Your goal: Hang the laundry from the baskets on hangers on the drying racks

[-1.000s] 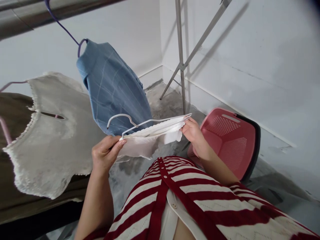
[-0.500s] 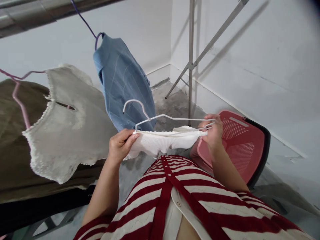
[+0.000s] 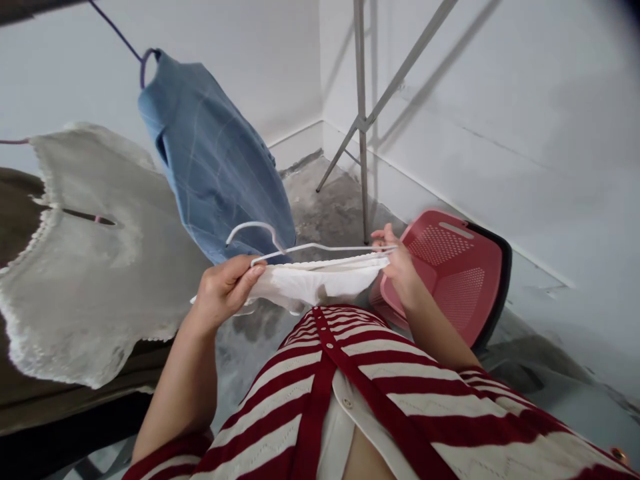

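A white garment with a gathered top edge is stretched between my hands in front of my waist. Along its top runs a white hanger, its hook tipped to the upper left. My left hand pinches the garment's left corner together with that end of the hanger. At the opposite corner my right hand is closed around the hanger's end and the cloth, with some fingertips raised. What lies inside the right palm is hidden.
On the left hang a blue garment, a sheer white lace-edged top and a brown garment. A pink perforated basket stands on the floor at right. Behind it rises a metal rack stand near the white wall.
The view has shifted right, so the hanging clothes sit further left. The hanger's right end now lies closer along the garment's top edge, and my right hand's fingers have shifted their grip.
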`<state>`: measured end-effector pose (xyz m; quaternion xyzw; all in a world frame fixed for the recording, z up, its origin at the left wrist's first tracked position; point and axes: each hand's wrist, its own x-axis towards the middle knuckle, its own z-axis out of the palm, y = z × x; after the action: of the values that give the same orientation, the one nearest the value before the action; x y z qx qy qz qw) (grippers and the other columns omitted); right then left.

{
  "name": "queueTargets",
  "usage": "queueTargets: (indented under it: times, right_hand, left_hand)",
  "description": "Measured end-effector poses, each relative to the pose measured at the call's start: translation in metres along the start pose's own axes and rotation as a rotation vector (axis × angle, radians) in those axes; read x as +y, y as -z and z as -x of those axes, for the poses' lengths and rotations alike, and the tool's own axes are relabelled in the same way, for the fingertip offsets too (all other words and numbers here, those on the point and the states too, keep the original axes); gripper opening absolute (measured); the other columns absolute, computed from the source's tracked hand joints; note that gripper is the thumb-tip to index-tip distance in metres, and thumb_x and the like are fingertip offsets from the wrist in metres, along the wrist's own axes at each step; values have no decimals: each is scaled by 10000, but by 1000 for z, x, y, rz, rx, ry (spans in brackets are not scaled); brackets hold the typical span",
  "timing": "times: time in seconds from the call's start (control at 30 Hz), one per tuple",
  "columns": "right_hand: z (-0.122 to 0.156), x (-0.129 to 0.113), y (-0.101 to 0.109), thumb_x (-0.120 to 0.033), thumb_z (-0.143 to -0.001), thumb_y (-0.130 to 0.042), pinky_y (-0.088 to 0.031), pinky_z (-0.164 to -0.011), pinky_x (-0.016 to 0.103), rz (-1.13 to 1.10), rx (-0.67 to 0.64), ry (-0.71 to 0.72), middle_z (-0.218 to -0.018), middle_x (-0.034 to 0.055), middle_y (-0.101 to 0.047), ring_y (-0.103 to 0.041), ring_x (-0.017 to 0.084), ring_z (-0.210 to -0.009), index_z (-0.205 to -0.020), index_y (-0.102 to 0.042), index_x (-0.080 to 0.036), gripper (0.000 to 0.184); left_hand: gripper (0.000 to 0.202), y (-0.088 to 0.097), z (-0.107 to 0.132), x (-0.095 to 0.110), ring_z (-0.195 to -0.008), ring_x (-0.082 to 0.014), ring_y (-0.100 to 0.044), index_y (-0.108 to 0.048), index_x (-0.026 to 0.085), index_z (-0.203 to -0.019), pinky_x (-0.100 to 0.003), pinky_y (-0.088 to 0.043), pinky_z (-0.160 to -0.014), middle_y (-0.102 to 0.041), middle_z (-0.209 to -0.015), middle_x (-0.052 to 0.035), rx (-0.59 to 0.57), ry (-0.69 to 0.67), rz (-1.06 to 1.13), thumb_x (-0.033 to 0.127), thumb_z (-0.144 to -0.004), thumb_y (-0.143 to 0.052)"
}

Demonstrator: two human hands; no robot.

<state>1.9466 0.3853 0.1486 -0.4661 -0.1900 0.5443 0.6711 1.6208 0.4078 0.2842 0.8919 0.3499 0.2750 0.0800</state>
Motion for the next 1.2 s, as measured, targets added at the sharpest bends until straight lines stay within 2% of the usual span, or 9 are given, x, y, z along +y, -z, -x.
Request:
queueTargets:
  times: [0.2,0.4,0.53,0.63,0.77,0.87,1.0,1.1,1.2]
  right_hand:
    - [-6,-1,-1,-718,-638,-609,-231,-346,205,64,104,84,-419,-83,-405,-309,54,-337,-694,-505,-211,521]
    - [-6,-15,-11,-641,-716,-599,-212,-353,203,269,68,282,-462,-69,-418,-316,48,-364,-706,-566,-197,445]
    - [8,-23,-29,-555,-753,-610,-283,-407,188,419,73,449,-519,-42,-471,-397,60,-456,-672,-588,-184,380]
    - [26,-30,-36,-482,-779,-612,-350,-447,194,487,-42,489,-563,-37,-513,-440,71,-487,-740,-626,-192,293]
    - [32,-49,-17,-393,-793,-626,-469,-598,230,413,-68,650,-809,-3,-645,-576,104,-664,-950,-637,-248,213]
    - [21,-60,6,-294,-651,-765,-486,-765,255,460,-130,644,-1060,2,-647,-598,147,-941,-1037,-632,-283,409]
    - [11,-64,20,-288,-629,-766,-474,-631,259,538,-168,462,-794,-13,-665,-600,138,-713,-891,-677,-227,284]
    - [16,-73,21,-282,-653,-740,-442,-576,249,453,23,591,-685,-31,-622,-544,115,-616,-802,-669,-224,175]
    - [25,-85,21,-256,-638,-750,-436,-609,255,429,-3,709,-740,-16,-608,-535,123,-686,-693,-629,-218,139]
  left_hand:
    - [203,1,8,-3,-637,-106,-630,-665,183,-921,-187,-455,-587,-686,-723,-12,-44,-90,-71,306,-882,-507]
    - [239,-1,12,8,-638,-118,-627,-661,190,-921,-202,-455,-597,-676,-734,-20,-115,-154,-143,326,-905,-465]
    - [222,-23,12,16,-643,-117,-630,-659,171,-956,-194,-437,-580,-683,-759,-32,-36,-123,-231,304,-897,-491]
    - [218,-42,14,15,-701,-124,-652,-669,163,-942,-190,-459,-623,-706,-788,-46,93,-48,-187,296,-891,-503]
    - [199,-43,22,2,-686,-119,-655,-691,162,-887,-192,-484,-642,-722,-787,-46,217,53,35,280,-870,-532]
    - [192,-30,27,-8,-678,-128,-655,-702,177,-849,-207,-495,-627,-727,-800,-36,284,130,157,298,-850,-553]
    - [203,-15,27,-19,-692,-145,-661,-703,196,-824,-230,-510,-643,-728,-801,-23,332,179,203,347,-829,-567]
    - [185,-11,26,-25,-691,-142,-660,-702,203,-826,-222,-503,-637,-725,-798,-13,331,169,215,347,-813,-586]
    - [192,-10,24,-29,-682,-137,-655,-702,204,-821,-219,-499,-625,-722,-788,-3,348,183,215,358,-811,-586]
